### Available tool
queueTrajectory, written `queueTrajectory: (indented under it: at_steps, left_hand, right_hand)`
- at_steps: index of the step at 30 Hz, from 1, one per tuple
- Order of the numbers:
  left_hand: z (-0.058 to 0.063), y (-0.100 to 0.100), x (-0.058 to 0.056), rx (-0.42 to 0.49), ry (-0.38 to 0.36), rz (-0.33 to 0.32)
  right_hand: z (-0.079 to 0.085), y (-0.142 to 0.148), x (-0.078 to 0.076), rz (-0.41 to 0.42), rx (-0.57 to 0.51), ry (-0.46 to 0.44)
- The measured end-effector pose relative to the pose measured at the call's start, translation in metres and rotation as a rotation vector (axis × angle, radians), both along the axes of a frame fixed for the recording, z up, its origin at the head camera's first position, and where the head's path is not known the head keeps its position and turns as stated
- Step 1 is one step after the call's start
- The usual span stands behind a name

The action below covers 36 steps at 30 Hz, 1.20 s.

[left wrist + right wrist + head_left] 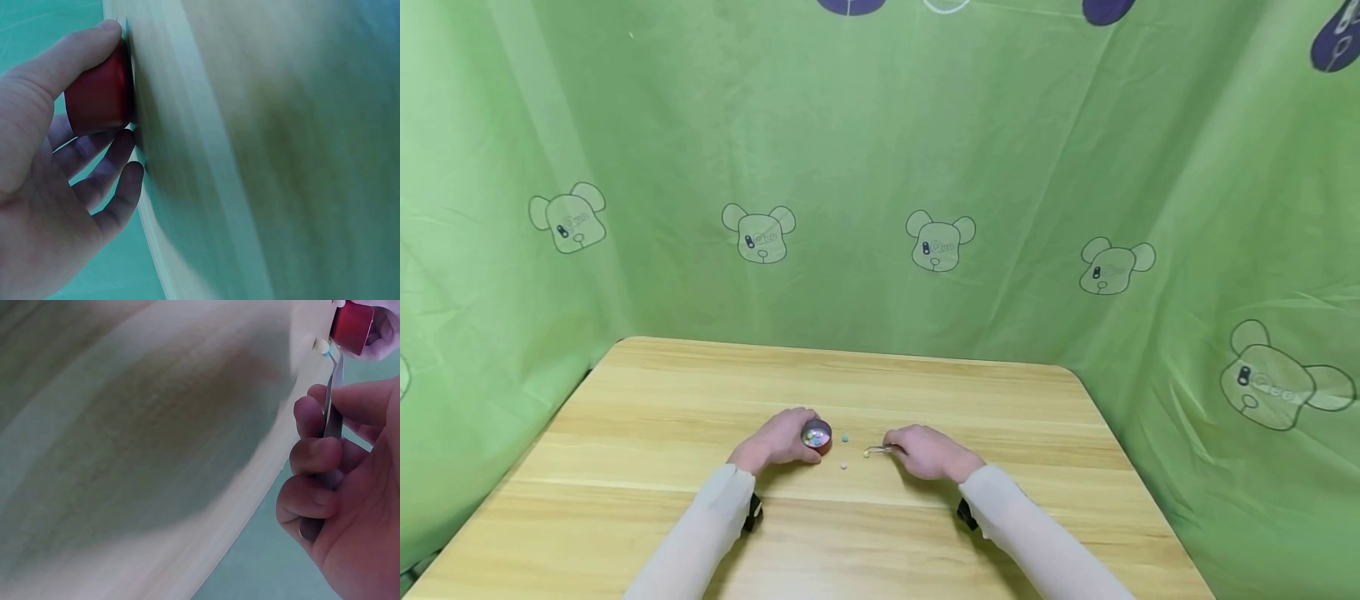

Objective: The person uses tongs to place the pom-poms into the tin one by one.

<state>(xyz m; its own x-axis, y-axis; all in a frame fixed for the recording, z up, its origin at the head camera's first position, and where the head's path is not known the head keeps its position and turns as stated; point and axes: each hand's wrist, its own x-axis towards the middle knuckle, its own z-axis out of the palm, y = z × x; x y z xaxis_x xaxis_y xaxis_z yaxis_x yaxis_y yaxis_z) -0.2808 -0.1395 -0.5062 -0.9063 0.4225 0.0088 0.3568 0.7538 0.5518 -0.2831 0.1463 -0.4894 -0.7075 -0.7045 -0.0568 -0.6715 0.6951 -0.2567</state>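
In the lower middle of the head view, the left hand (pixel 782 435) is holding a small red cup (pixel 825 449) on the table (pixel 662 408), its thumb lying along one side and its fingers curving round the other. Coloured beads (pixel 814 437) are sitting inside the cup. To the right of it, the right hand (pixel 928 452) is gripping tweezers (pixel 338 378), thumb and forefinger pinching the metal while the other fingers are curling around the handle. The tweezers are pointing left, their tips touching a yellow bead (pixel 867 455); whether they are clamping it cannot be told. Between cup and tweezers, a blue bead (pixel 845 437) is lying higher in the frame and a pink bead (pixel 843 467) lower. Green cloth (pixel 850 150) is hanging across the upper frame.
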Motion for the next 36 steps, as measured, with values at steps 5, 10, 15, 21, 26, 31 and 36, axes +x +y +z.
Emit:
queueTrajectory:
  at_steps: [5,10,15,21,26,31,36]
  left_hand:
    - [0.0014,0.0003,0.0007,0.006,-0.004,0.001]
    - [0.0007,0.0003,0.0007,0.008,0.000,-0.004]
    - [0.0017,0.0005,0.0006,0.003,0.009,-0.006]
    - [0.0012,0.0006,0.0005,-0.002,0.016,-0.006]
    - [0.0004,0.0003,0.0012,-0.010,0.026,-0.009]
    - [-0.0003,-0.0001,0.0005,-0.020,0.016,-0.004]
    - [-0.0002,0.0000,0.0001,-0.025,0.009,0.002]
  right_hand:
    - [-0.0013,-0.0012,0.0006,0.008,0.007,-0.002]
    - [-0.0027,-0.0023,0.0014,0.025,0.007,0.009]
    - [-0.0030,-0.0023,0.0014,0.024,0.005,0.020]
    - [-0.0054,-0.0005,-0.0001,0.029,-0.001,0.029]
    - [-0.0072,0.0017,-0.0007,0.031,0.009,0.041]
    - [-0.0076,0.0028,0.0002,0.032,0.024,0.043]
    - [-0.0074,0.0036,0.0006,0.049,0.021,0.063]
